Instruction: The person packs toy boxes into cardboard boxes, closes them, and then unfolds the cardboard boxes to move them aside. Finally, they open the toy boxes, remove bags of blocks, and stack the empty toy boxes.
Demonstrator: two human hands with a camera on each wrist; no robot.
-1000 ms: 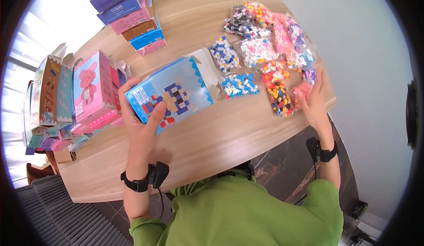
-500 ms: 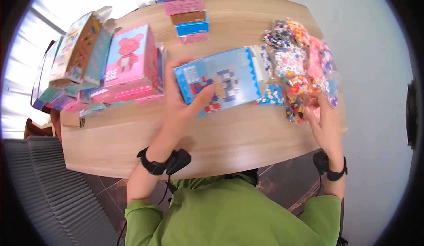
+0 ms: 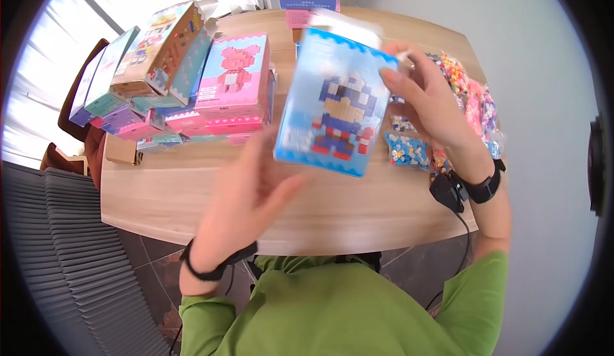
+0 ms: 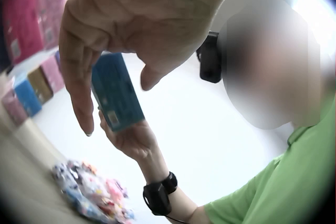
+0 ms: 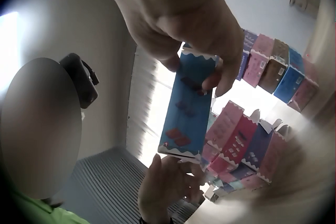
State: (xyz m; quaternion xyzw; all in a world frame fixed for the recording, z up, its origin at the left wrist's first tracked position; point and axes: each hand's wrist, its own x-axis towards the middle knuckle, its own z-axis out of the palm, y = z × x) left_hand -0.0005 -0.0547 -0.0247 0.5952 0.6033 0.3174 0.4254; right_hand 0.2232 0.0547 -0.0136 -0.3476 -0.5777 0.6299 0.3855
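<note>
A light blue box [image 3: 339, 110] printed with a blue, red and tan block figure is held up over the table, its white flap [image 3: 345, 27] standing out at the far end. My right hand [image 3: 441, 103] grips it by the upper right side, thumb and fingers on opposite faces, as the right wrist view shows. The left hand [image 3: 236, 206], blurred, is by the box's lower left corner. In the left wrist view its fingers [image 4: 79, 98] and thumb are spread, with the box [image 4: 118, 98] beyond them.
Bags of small coloured bricks [image 3: 470, 94] lie at the right, partly behind the right arm; a blue and white bag [image 3: 408, 150] lies nearer. At the left, picture boxes [image 3: 233, 81] are piled up. A box stack [image 3: 310, 1] stands at the back, and a small brown carton [image 3: 121, 150] by the left edge.
My right hand has left the bags and taken hold of the blue box. The left hand has let go and drawn down. The box has turned more upright, and the head view has shifted.
</note>
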